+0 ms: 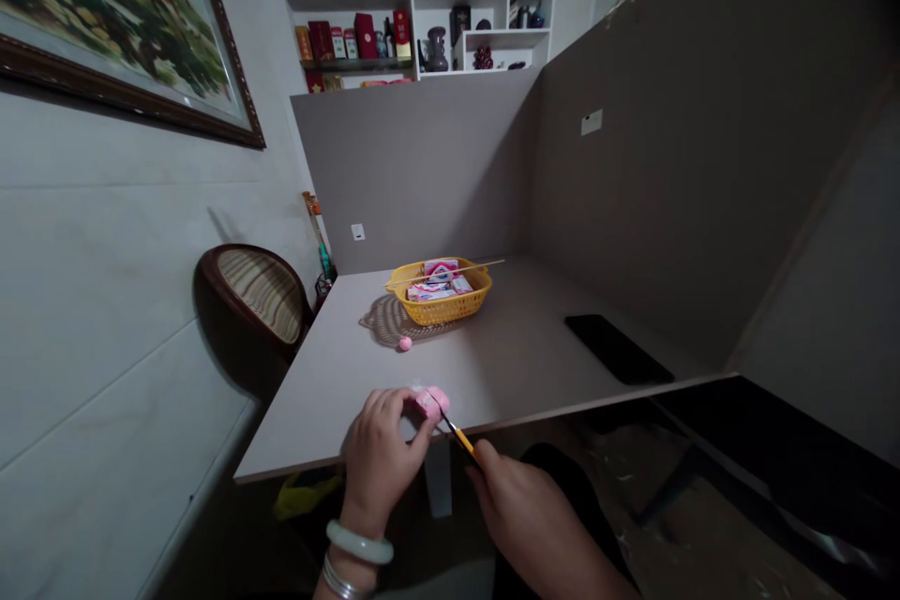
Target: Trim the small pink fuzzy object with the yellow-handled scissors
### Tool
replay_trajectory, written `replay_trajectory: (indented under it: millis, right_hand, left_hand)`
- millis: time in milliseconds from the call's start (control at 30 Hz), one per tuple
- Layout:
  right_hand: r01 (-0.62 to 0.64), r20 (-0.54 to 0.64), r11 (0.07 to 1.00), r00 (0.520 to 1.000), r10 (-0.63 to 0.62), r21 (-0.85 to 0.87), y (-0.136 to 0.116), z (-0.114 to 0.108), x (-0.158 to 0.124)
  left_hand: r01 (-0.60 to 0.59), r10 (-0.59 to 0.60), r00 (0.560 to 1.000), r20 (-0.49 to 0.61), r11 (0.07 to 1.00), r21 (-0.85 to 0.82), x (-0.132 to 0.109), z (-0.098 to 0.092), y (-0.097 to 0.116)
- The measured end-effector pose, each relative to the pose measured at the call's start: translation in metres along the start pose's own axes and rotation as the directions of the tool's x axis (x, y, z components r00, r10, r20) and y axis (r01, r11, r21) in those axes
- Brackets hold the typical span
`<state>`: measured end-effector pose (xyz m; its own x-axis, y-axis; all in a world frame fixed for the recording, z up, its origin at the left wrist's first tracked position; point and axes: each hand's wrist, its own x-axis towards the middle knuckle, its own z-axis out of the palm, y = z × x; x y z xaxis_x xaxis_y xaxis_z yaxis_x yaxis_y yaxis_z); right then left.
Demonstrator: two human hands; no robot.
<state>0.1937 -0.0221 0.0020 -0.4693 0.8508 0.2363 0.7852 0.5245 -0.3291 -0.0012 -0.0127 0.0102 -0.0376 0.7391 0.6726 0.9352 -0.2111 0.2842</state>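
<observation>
My left hand (383,445), with bangles at its wrist, pinches a pink clay-like lump (434,401) between thumb and fingers near the table's front edge. In my right hand (517,497) is a slim tool with a yellow handle (462,441) and a thin dark shaft. Its tip meets the lump's upper side; whether it has gone in, I cannot tell. A small pink ball (406,344) lies on the table beyond my left hand. Whitish bits show on the tabletop around the lump.
A yellow plastic basket (450,311) holding pink-and-white packets stands farther back, a thin stick (485,263) across its top. A flat black object (617,349) lies at the right. Grey panels (422,169) border the table's back and right; a chair (260,291) stands left.
</observation>
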Motion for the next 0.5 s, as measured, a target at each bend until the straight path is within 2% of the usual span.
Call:
replay_trajectory:
  millis: [100,233,500]
  right_hand:
    - [-0.019,0.053,1.000,0.998,0.018,0.022,-0.007,-0.003,0.011]
    - [-0.036,0.067,0.999,0.997,0.034,0.037,-0.012,-0.003,0.020]
    - [-0.014,0.100,1.000,0.995,0.013,0.012,-0.002,-0.013,0.008]
  left_hand:
    - [-0.003,0.003,1.000,-0.009,1.000,-0.007,0.001,0.001,-0.002]
    - [-0.016,0.015,1.000,-0.013,1.000,-0.017,0.002,0.001,-0.003]
    - [-0.020,0.019,0.999,-0.043,0.999,-0.033,0.000,0.002,-0.002]
